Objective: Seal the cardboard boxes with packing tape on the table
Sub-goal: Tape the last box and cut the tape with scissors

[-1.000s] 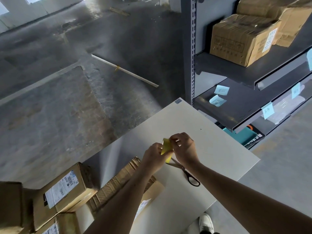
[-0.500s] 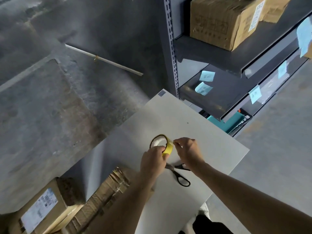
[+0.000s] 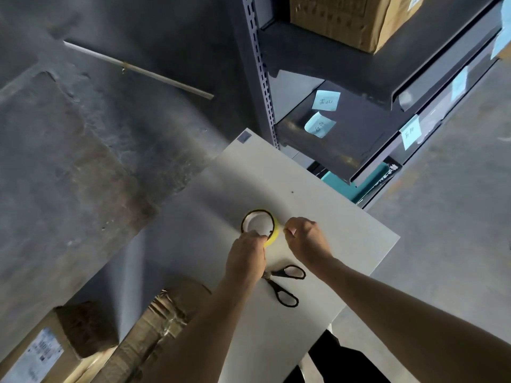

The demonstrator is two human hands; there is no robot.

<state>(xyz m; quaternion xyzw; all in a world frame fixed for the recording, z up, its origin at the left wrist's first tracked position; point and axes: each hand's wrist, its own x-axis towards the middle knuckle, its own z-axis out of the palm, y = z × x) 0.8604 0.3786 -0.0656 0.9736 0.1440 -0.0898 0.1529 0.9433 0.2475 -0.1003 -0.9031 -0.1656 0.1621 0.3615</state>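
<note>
Tape roll (image 3: 273, 235), yellow: 1, over the counter (image 3: 318, 211). Left grip (image 3: 244, 258) clasps its near rim; right grip (image 3: 307, 239) pinches its loose end. Edge-on a second ago, now ring-up. Scissors (image 3: 276, 288) — 1, on the counter. Boxes (image 3: 55, 346) — 2 lower left, label unreadable. Blue notes (image 3: 325, 100): 4, illegible.

1. Blue notes (image 3: 325, 100) on shelf (image 3: 359, 139), beyond right hand (image 3: 307, 239): handwritten characters, too small to read surely.
2. White label (image 3: 38, 355) on box (image 3: 83, 324), down-left of left hand (image 3: 246, 258): print blurred, unreadable.
</note>
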